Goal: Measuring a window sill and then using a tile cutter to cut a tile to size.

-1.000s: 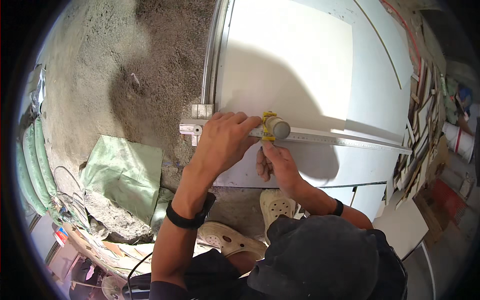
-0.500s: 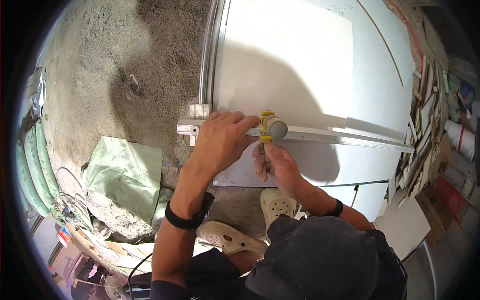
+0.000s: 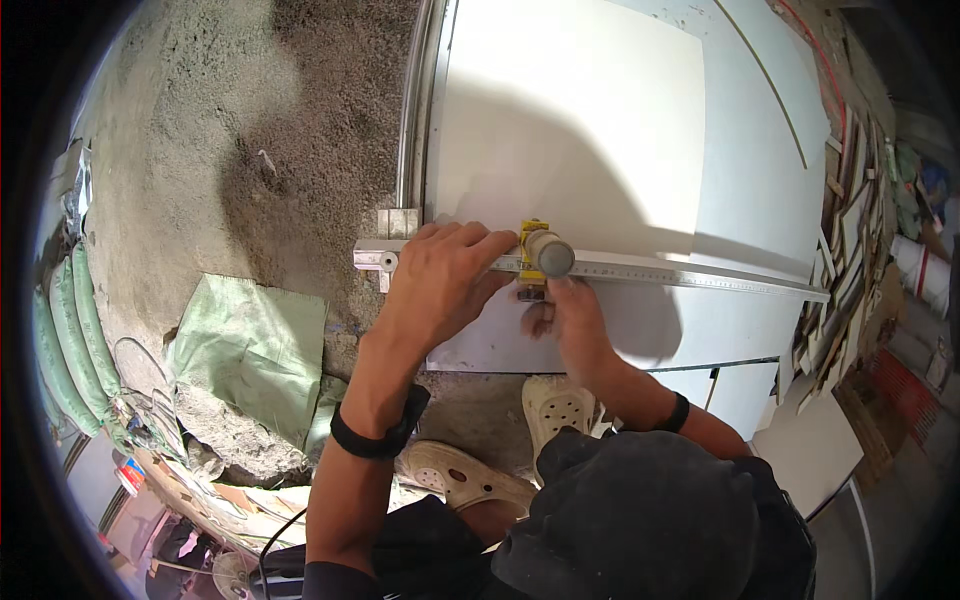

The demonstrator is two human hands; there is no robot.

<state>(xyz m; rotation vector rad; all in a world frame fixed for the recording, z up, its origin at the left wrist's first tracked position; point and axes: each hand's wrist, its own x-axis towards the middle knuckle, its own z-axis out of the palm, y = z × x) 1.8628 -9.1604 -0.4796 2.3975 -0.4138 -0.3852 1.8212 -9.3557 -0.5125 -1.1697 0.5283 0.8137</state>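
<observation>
A white tile lies on a larger pale board in a tile cutter with a steel rail. A metal ruler bar crosses it, carrying a yellow slider with a cylindrical handle. My left hand is closed over the bar just left of the slider. My right hand is closed at the slider's underside, thumb raised, on a small dark fitting, perhaps a knob. The metal end bracket of the bar sits left of my left hand.
Rough concrete floor lies left, with a green woven sack and long green bags. Stacked tile offcuts and a red hose run along the right. My sandalled feet are below the board.
My right thumb and hand have moved up and right against the slider. My left hand and the bar have shifted slightly left and otherwise look the same.
</observation>
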